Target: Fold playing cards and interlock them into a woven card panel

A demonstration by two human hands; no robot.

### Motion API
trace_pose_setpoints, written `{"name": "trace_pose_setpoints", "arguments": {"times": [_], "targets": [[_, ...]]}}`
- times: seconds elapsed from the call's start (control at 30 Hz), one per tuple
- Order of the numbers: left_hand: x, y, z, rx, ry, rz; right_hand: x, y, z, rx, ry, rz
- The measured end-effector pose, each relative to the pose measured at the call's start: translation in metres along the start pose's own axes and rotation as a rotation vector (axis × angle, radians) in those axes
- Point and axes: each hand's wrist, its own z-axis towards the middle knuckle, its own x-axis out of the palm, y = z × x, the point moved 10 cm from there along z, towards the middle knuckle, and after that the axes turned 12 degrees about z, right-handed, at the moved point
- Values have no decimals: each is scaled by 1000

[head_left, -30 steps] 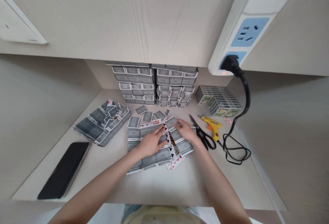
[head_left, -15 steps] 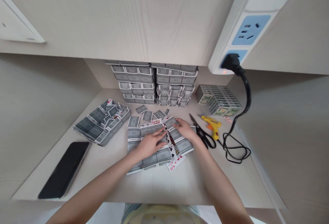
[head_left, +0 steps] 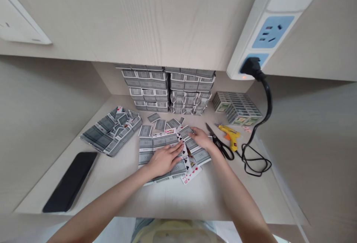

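Observation:
A sheet of joined grey-backed playing cards (head_left: 160, 142) lies flat on the desk. My left hand (head_left: 165, 158) presses on it with fingers spread. Beside it, a second piece of joined cards (head_left: 201, 156) sits at an angle to the sheet. The fingers of my right hand (head_left: 200, 138) curl at a card on the upper edge of that second piece. Face-up cards, among them a nine of clubs (head_left: 186, 164), run between the two pieces. Under their lower edge shows a red diamond card (head_left: 192, 176).
Scissors (head_left: 223, 149) and a yellow glue gun (head_left: 232, 135) with a black cable lie right. A card box (head_left: 111, 135) and a phone (head_left: 71, 181) are left. Stacked card blocks (head_left: 149, 90) and boxed decks (head_left: 237, 107) stand behind; a power strip (head_left: 258, 31) hangs above right.
My left hand has shifted slightly to the right on the sheet, its fingertips now nearer the face-up cards. My right hand stays nearly in place.

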Motion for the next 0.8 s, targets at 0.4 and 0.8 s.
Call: {"name": "trace_pose_setpoints", "arguments": {"times": [0.4,0.8], "targets": [[-1,0,0,-21,-3,7,7,-8,1,-26,37,50],[-1,2,-1,-43,-15,-11,9,-3,10,-85,135,104]]}}
